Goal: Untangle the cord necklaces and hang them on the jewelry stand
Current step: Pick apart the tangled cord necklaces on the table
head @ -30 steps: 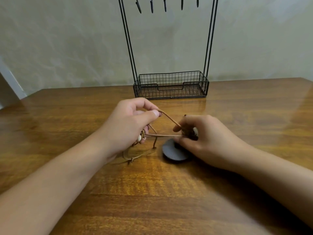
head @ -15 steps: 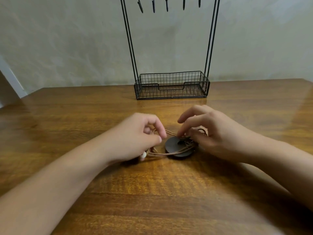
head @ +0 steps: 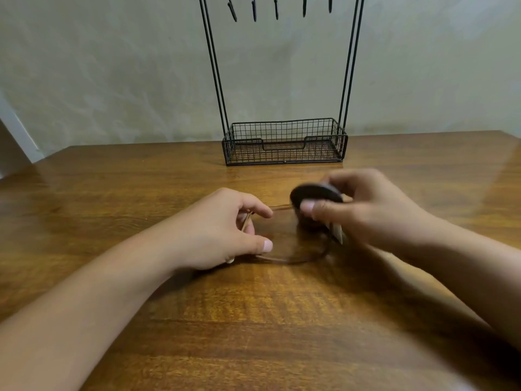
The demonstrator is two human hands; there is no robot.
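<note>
Right hand (head: 375, 213): the dark round pendant (head: 315, 194) is pinched in the curled fingers and held just above the desk (head: 253, 320)
Left hand (head: 222, 232): a bit of brown cord (head: 246, 220) is held by the bent fingers, low on the desk
Cord between the hands: it is stretched left to right and looks blurred, with a loop (head: 296, 259) lying on the near side
Knots: judged not undone yet
Jewelry stand (head: 284, 142): it is set at the far side, well apart from both hands; the right hand is nearer to it
Hooks (head: 255, 9): nothing is seen hung on them
</note>
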